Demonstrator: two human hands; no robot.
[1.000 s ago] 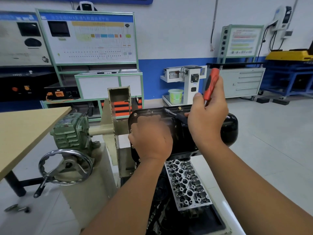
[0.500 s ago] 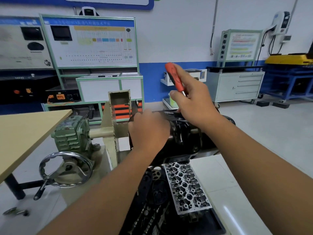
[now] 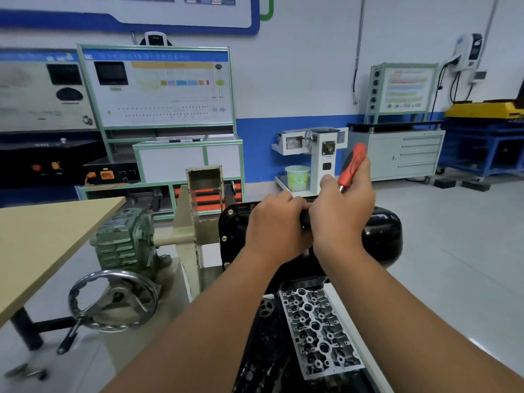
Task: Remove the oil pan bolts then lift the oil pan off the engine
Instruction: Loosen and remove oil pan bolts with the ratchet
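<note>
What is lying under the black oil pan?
Under the oil pan a silver cylinder head shows, beside dark engine parts. Both forearms cover the rest.

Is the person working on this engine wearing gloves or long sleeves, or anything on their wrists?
No. Both the left hand and the right hand are bare, with no gloves. Both forearms are uncovered as far as the picture shows, so any sleeves end out of view. No watch, bracelet or ring is visible on either wrist or on the fingers that show.
</note>
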